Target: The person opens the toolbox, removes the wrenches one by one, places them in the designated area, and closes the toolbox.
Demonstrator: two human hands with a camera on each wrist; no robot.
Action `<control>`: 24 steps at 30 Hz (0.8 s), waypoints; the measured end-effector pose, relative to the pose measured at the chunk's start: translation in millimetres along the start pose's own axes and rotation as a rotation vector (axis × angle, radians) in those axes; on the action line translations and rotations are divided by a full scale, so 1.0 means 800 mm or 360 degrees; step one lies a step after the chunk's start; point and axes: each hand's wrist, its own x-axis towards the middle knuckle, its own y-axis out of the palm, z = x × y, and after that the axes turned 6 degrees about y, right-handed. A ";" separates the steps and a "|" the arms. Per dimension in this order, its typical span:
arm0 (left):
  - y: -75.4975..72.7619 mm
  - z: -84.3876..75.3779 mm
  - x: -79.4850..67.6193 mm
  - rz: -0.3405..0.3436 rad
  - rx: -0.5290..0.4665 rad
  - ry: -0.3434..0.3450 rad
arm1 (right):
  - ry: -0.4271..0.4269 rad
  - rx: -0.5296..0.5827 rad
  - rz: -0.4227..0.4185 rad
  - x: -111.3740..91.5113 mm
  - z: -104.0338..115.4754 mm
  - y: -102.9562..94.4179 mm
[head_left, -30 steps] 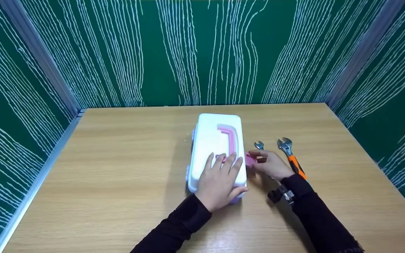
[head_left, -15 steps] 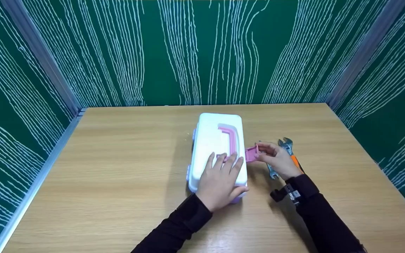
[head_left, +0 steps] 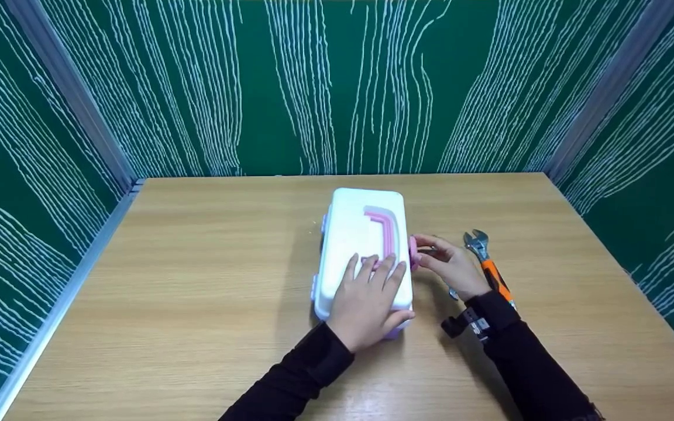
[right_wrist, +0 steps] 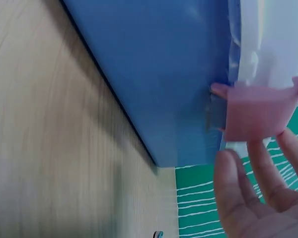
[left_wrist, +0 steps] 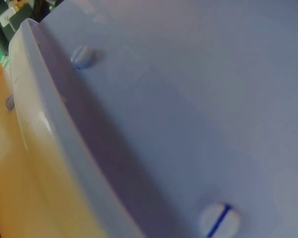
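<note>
A toolbox [head_left: 360, 228] with a white lid and purple base stands mid-table, lid down, a pink handle [head_left: 387, 234] folded into its top. Spread flat on the lid's near half is my left hand [head_left: 361, 307]. At the box's right side, my right hand [head_left: 451, 269] holds a pink latch [head_left: 413, 252] between thumb and fingers. From the right wrist, the latch [right_wrist: 258, 113] spans the seam between blue-looking wall and white lid, fingertips at its edges. A pale lavender box surface [left_wrist: 179, 109] fills most of the left wrist view.
Right of my right hand lies an adjustable wrench [head_left: 492, 272] with an orange and black handle. A smaller wrench [head_left: 453, 293] is mostly hidden under that hand. Green walls [head_left: 466, 70] with white wavy lines enclose the wooden table [head_left: 196, 280].
The latch first swung outward to the right with my right hand, then came back up against the box side. My left hand stays in place on the lid.
</note>
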 end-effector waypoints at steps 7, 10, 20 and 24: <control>0.003 0.000 -0.001 -0.0090 0.0045 0.0019 | -0.0020 -0.0006 0.0021 0.001 0.000 0.009; 0.003 0.000 0.000 -0.0081 0.0047 0.0016 | -0.0018 -0.0072 0.0016 0.001 0.001 0.010; 0.002 0.000 0.000 -0.0053 0.0022 0.0012 | 0.0007 -0.0093 0.0041 0.003 -0.007 0.011; 0.003 0.000 0.000 -0.0044 0.0023 0.0008 | 0.0036 -0.0052 0.0032 0.004 -0.011 0.013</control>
